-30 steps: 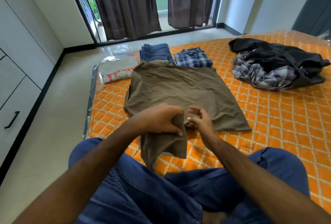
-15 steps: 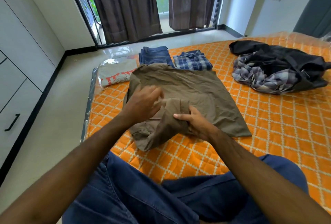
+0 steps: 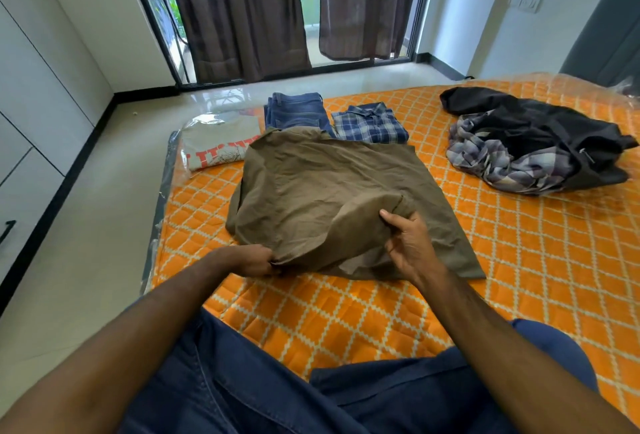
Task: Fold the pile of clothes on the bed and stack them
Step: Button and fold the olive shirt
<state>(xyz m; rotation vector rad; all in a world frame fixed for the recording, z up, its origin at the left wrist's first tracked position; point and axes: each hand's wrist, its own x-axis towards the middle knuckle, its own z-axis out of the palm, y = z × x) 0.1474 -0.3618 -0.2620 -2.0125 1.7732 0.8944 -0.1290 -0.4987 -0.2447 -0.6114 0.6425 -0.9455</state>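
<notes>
Right now the left hand (image 3: 254,260) pinches the near-left edge of the olive shirt (image 3: 332,191) while the right hand (image 3: 410,246), thumb and fingers curled, holds a raised fold, mid-bed (image 3: 519,260). Best to draw that fold taut, lay it square, then smooth toward the folded jeans (image 3: 296,109) and checked shirt (image 3: 370,123) at the far edge; the unfolded pile (image 3: 533,142) waits far right.

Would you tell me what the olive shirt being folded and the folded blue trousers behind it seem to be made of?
Olive shirt: probably thin woven cotton or a cotton blend, matte; it shows fine creases and drapes limply where it is lifted.
Blue trousers: apparently denim, matte; faded indigo patches, a thick stitched waistband and a stiff, bulky fold suggest it.
</notes>
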